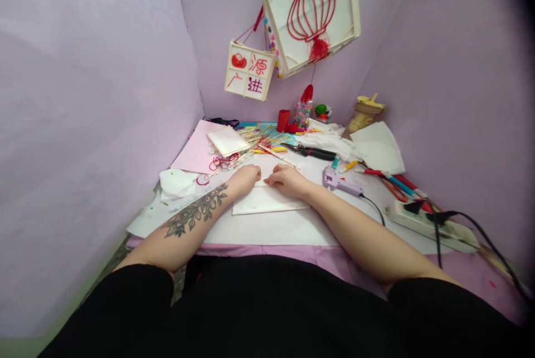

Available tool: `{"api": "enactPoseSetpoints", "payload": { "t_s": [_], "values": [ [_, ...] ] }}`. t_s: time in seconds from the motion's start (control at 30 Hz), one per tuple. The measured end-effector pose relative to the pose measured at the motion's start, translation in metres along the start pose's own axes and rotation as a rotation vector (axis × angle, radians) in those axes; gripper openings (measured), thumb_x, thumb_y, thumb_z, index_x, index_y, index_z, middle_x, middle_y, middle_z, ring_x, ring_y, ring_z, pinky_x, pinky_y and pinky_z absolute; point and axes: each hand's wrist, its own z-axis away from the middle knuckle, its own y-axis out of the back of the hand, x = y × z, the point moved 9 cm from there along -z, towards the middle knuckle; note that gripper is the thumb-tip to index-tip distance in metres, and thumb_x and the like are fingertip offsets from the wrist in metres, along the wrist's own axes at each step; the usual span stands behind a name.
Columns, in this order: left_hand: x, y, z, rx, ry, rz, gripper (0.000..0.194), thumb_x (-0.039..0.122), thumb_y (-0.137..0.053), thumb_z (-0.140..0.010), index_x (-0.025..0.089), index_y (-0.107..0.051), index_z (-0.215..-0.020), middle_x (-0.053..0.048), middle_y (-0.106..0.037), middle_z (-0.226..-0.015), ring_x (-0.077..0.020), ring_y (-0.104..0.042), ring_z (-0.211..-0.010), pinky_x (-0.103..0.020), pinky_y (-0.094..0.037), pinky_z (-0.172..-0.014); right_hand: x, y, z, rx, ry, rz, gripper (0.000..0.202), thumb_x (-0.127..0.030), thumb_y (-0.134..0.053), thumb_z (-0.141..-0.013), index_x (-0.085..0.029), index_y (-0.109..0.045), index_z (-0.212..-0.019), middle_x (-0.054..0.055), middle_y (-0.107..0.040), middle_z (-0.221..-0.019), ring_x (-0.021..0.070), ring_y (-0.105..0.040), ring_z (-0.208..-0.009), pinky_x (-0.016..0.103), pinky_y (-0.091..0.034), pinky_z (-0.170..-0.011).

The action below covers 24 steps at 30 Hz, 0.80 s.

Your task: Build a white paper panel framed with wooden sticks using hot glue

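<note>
At twelve o'clock on the bench (271, 232), the left hand (248, 177) and right hand (288, 180) curl at the far edge of the white panel (263, 201), any pinch unclear; uneven pressure could skew it.

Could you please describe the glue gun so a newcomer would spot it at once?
On the big white sheet, look just right of the right hand. There lies the glue gun, pale purple with a black cord, unlike the black-handled pliers behind it.

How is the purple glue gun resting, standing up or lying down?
Lying down: the glue gun is on its side on the white paper, handle stretched out flat.
</note>
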Motion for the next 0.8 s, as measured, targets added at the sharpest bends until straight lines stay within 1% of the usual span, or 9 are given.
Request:
{"api": "enactPoseSetpoints", "payload": {
  "t_s": [0.17,0.3,0.4,0.47,0.57,0.7,0.8],
  "values": [
    [0.006,0.006,0.0,0.0,0.019,0.02,0.021,0.02,-0.043,-0.087,0.015,-0.064,-0.09,-0.009,-0.065,-0.091,-0.0194,-0.059,-0.087,-0.029,-0.044,-0.079,0.011,-0.002,0.001,-0.05,-0.185,-0.036,0.023,-0.01,-0.053,-0.079,-0.021,-0.071,-0.089,0.006,-0.063,-0.083,0.0184,-0.056,-0.087,0.026,-0.041,-0.079],
    [0.015,0.009,-0.005,0.008,-0.01,0.037,0.019,0.02,-0.045,-0.087,0.014,-0.063,-0.089,-0.008,-0.065,-0.09,-0.0194,-0.058,-0.088,-0.029,-0.044,-0.081,0.011,-0.001,0.002,-0.109,-0.244,-0.073,0.025,-0.007,-0.054,-0.071,-0.02,-0.068,-0.088,0.005,-0.064,-0.084,0.0189,-0.056,-0.083,0.026,-0.042,-0.075],
    [0.017,0.005,-0.008,-0.013,-0.022,0.026,0.018,0.019,-0.046,-0.086,0.015,-0.063,-0.09,-0.008,-0.065,-0.091,-0.0198,-0.058,-0.088,-0.029,-0.044,-0.081,0.012,0.003,0.004,-0.138,-0.235,-0.142,0.03,-0.003,-0.053,-0.066,-0.019,-0.066,-0.087,0.004,-0.066,-0.089,0.0184,-0.057,-0.086,0.024,-0.042,-0.076],
    [0.018,0.001,-0.01,-0.027,-0.031,-0.01,0.017,0.018,-0.047,-0.086,0.015,-0.063,-0.09,-0.008,-0.065,-0.091,-0.0203,-0.058,-0.089,-0.03,-0.044,-0.081,0.015,0.01,0.005,-0.112,-0.229,-0.156,0.033,0.0,-0.051,-0.065,-0.019,-0.064,-0.089,0.003,-0.067,-0.09,0.0189,-0.056,-0.089,0.025,-0.041,-0.077],
    [0.02,-0.001,-0.01,-0.03,-0.048,-0.08,0.018,0.015,-0.044,-0.086,0.014,-0.061,-0.092,-0.01,-0.064,-0.092,-0.0212,-0.058,-0.089,-0.031,-0.043,-0.081,0.018,0.018,0.007,-0.074,-0.203,-0.1,0.03,-0.005,-0.054,-0.067,-0.018,-0.063,-0.091,0.004,-0.068,-0.091,0.0212,-0.054,-0.093,0.028,-0.04,-0.079],
    [0.016,0.0,-0.006,-0.051,-0.036,-0.119,0.02,0.015,-0.043,-0.087,0.013,-0.061,-0.096,-0.011,-0.064,-0.096,-0.0211,-0.059,-0.091,-0.03,-0.043,-0.081,0.01,0.013,0.006,-0.074,-0.094,0.017,0.024,-0.016,-0.063,-0.07,-0.016,-0.065,-0.094,0.008,-0.067,-0.095,0.0232,-0.054,-0.092,0.032,-0.039,-0.084],
    [0.006,0.003,-0.003,-0.058,-0.003,-0.121,0.019,0.017,-0.044,-0.087,0.014,-0.061,-0.094,-0.01,-0.065,-0.095,-0.0211,-0.059,-0.09,-0.03,-0.043,-0.08,0.0,0.007,0.001,-0.01,-0.005,0.024,0.016,-0.015,-0.059,-0.077,-0.017,-0.067,-0.091,0.008,-0.066,-0.092,0.0215,-0.054,-0.091,0.033,-0.038,-0.085]
  ]
}}
